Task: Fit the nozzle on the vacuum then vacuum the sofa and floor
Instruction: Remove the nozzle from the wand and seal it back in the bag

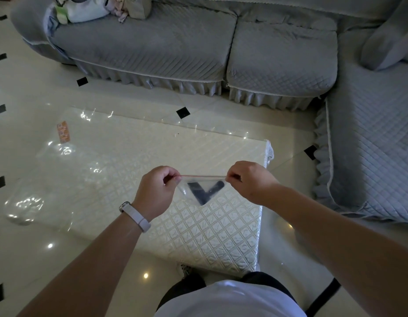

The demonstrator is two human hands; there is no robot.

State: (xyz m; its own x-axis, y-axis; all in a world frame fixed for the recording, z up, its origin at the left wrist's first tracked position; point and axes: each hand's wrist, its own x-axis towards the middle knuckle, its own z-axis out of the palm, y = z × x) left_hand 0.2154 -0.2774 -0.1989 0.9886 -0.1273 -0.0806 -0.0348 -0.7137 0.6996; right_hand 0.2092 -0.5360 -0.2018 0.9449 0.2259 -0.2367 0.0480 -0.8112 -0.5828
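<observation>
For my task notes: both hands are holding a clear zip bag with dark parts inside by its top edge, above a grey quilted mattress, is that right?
Almost. The head view shows both the left hand and right hand pinching the clear zip bag by its top edge, but the quilted mattress beneath is white, not grey.

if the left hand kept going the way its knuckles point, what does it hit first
Probably the right hand: the left hand faces it across the clear zip bag with dark pieces stretched between them; depth is unclear.

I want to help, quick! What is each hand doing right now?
Left hand: closed, pinching the left top corner of the clear zip bag.
Right hand: closed, pinching the bag's right top corner.
</observation>
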